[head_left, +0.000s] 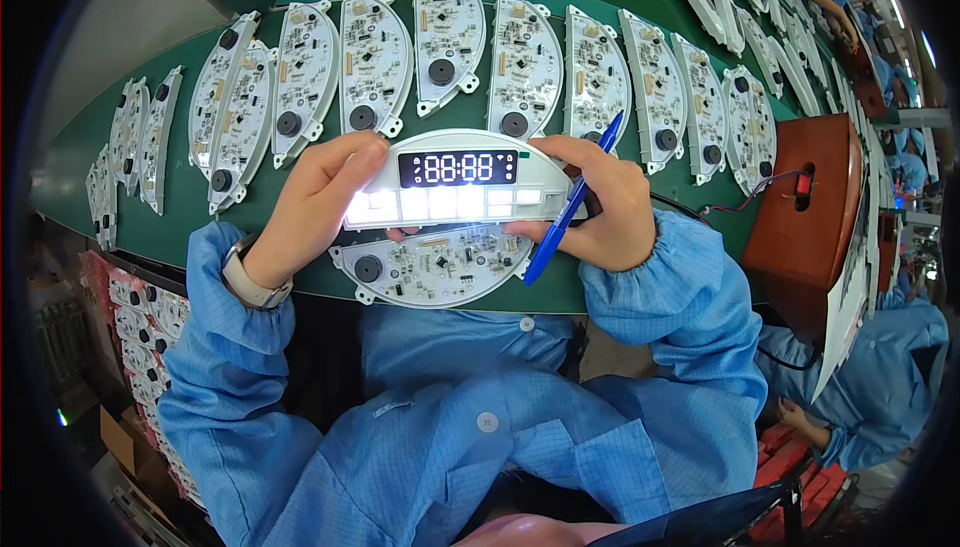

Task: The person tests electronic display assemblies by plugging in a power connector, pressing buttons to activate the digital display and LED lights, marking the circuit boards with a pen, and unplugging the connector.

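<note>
Here, the left hand [312,197] and the right hand [618,202] have closed grip on a half-moon display module [458,202], showing white digits [458,168], near the bench's [310,267] front edge; the right also holds a blue pen [553,237].

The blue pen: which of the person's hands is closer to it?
Right. The right hand holds the blue pen at the right end of the lit display panel; the left hand is at the panel's left end, away from the pen.

There is one lit white half-moon display panel [458,182], one slim blue pen [568,213] and over ten white half-moon circuit boards [452,37].
</note>
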Action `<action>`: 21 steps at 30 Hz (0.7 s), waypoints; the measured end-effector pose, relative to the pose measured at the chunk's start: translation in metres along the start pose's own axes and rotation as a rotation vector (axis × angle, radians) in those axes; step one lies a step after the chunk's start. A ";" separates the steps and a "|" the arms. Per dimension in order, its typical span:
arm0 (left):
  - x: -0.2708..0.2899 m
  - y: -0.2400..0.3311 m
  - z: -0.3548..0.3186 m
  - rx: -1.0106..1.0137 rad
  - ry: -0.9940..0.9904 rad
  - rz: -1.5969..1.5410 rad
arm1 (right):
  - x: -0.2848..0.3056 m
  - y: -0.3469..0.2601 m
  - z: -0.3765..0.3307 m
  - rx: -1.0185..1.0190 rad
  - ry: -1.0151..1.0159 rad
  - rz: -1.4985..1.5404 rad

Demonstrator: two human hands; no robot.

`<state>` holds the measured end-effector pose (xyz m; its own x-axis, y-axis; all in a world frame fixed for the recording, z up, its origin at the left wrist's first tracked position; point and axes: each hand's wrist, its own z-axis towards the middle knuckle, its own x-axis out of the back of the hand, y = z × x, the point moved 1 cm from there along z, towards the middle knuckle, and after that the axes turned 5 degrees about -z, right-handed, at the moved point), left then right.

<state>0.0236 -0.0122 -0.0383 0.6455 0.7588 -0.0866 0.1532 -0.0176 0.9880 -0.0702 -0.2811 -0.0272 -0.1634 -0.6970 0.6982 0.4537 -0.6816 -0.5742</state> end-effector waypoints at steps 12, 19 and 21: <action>0.011 0.003 -0.001 0.120 -0.034 -0.130 | 0.000 0.002 -0.002 -0.032 0.033 -0.009; 0.042 -0.011 -0.009 0.055 0.122 -0.050 | -0.011 0.008 0.001 0.048 0.089 -0.133; 0.049 -0.013 -0.006 0.061 0.157 -0.022 | -0.013 0.015 0.000 0.115 0.148 -0.107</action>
<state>0.0484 0.0287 -0.0546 0.5175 0.8518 -0.0821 0.2139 -0.0358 0.9762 -0.0612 -0.2818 -0.0448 -0.3392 -0.6527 0.6774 0.5220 -0.7297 -0.4417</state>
